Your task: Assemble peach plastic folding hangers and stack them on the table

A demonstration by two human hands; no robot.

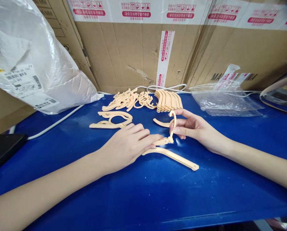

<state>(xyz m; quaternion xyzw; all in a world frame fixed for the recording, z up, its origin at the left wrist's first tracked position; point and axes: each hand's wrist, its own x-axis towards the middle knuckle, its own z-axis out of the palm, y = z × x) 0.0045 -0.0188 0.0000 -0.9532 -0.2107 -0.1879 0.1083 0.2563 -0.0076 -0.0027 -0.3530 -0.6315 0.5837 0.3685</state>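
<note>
Between closed right fingers point(180, 131), slim curved cream plastic hook point(174, 121) pinched upright. Between closed left fingers point(155, 138), short round-ended arm point(163, 141) held, far end hidden. Nearer, on glossy blue tabletop point(143, 195), long grooved arm point(179, 158) partly covered. Farther, ribbed stack of arms point(168, 100); dark device point(6, 147) cut off leftward.

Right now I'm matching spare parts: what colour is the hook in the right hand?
Pale peach-cream: the hook in the right hand, seen best in the head view.
</note>
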